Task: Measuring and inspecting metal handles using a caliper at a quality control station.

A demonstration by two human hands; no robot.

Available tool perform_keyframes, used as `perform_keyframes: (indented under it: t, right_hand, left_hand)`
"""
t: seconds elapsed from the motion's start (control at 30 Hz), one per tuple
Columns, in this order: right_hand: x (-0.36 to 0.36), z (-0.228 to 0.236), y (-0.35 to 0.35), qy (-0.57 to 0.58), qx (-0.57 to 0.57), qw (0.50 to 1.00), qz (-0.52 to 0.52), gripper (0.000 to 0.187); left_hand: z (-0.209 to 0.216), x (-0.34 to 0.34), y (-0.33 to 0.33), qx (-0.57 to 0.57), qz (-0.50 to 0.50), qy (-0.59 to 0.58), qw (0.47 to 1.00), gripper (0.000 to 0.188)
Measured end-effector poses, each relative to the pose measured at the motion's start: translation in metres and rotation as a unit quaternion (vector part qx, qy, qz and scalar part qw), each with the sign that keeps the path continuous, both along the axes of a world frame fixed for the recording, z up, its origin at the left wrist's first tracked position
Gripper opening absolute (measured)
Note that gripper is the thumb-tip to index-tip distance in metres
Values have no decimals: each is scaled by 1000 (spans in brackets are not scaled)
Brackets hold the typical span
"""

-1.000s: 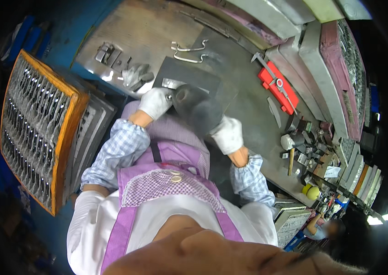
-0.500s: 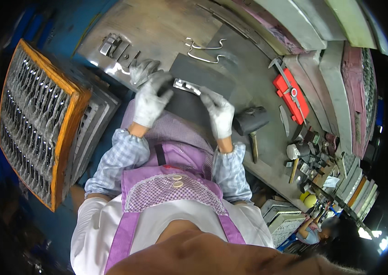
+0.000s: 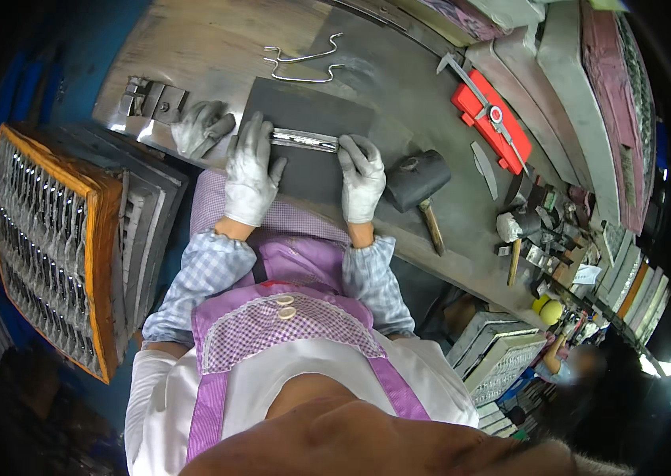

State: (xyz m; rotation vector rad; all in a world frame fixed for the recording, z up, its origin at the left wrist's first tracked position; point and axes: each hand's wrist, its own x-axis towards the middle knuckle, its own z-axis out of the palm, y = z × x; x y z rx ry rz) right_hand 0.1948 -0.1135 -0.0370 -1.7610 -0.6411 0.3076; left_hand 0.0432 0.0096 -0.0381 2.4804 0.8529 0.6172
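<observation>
Gloved hands (image 3: 250, 181) flank the ends of a shiny metal strip (image 3: 304, 140) over a dark plate (image 3: 308, 103).

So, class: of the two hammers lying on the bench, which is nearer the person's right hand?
The big black mallet, just beside the right hand; the smaller hammer, with a whitish head end, lies farther right.

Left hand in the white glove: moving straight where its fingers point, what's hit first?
The left hand would likely meet the silver bent metal wires beyond the dark rectangular pad; height is unclear.
</observation>
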Motion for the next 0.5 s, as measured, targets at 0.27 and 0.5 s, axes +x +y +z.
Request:
perform_keyframes:
  t: [0.27,0.5]
  right_hand:
    - [2,-16,-1,-57,12,998,-30,21]
    - [4,-16,-5,-89,14,996,-20,24]
  left_hand:
    - [-3,8,-7,16,26,15,999,72]
    - [0,9,-8,23,35,27,999,73]
